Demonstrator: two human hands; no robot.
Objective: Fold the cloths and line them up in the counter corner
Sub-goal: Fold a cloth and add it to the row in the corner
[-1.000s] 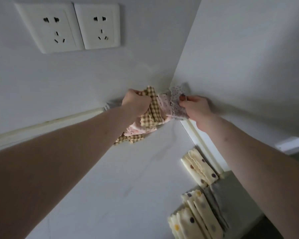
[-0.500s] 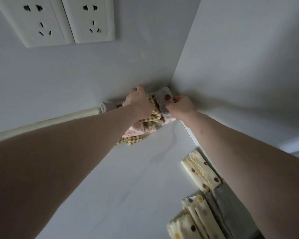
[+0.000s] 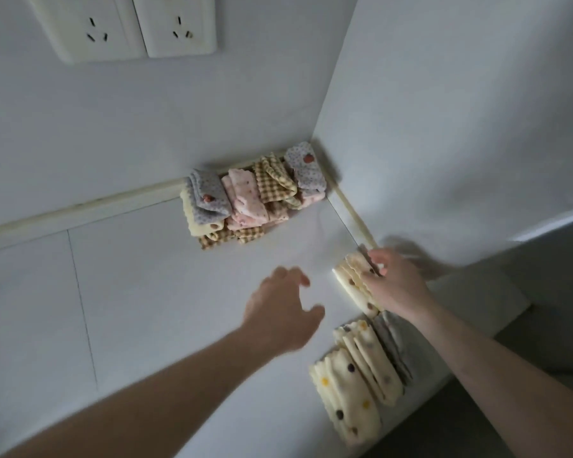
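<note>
Cloths (image 3: 255, 196) now released, R hand (image 3: 394, 285) on dotted cloth (image 3: 354, 282)

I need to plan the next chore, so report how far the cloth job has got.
Done: a row of folded cloths stands lined up in the counter corner. In hand: the right hand rests on a folded cream dotted cloth; the left hand hovers open. Left: more dotted cloths and grey ones wait at the counter edge.

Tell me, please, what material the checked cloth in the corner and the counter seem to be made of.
The checked cloth looks like soft woven cotton, matte: it shows a tan gingham weave and limp folds with wavy edges. The counter looks like smooth white stone or laminate, with faint grey veins and thin seams; which of the two is unclear.
</note>
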